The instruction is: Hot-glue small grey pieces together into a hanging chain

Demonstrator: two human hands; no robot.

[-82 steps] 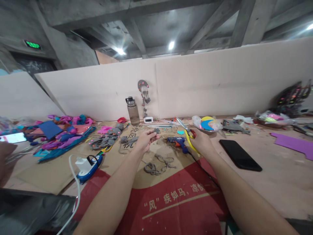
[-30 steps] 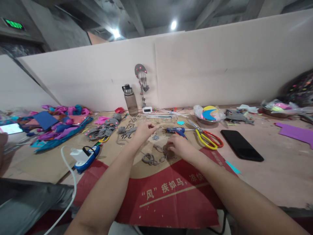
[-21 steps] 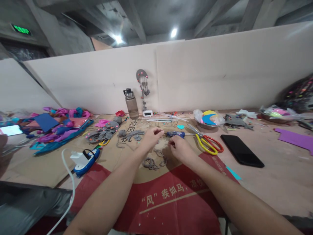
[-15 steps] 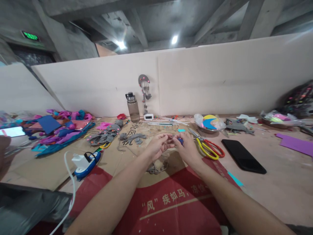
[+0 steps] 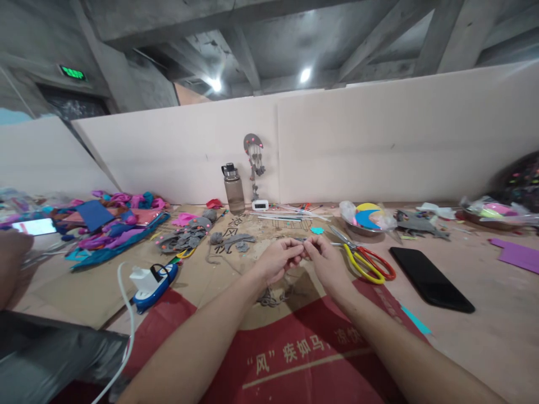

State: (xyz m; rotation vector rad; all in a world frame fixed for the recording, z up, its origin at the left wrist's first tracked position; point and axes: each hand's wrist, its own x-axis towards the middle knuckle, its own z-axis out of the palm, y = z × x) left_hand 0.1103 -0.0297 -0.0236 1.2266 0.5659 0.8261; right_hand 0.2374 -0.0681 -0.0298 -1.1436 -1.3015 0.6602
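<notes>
My left hand and my right hand meet over the cardboard sheet, thumbs and fingertips pinched together. Whatever lies between the fingertips is too small to make out; a bit of grey shows just above them. Below the hands sits a loose heap of grey yarn, partly hidden. Right beside my right hand lie scissors with one yellow and one red handle. A small turquoise cutout is just beyond my fingers. Grey scraps rest to the left.
A black phone lies at right. Behind stand a water bottle, a small white clock and a bowl of coloured pieces. A power strip with a white cable is at left, near another person's arm and colourful felt.
The fingertips of both hands have come together. The blue thing seen at my right hand is out of sight. The view has tilted slightly, shifting the scene down and right.
</notes>
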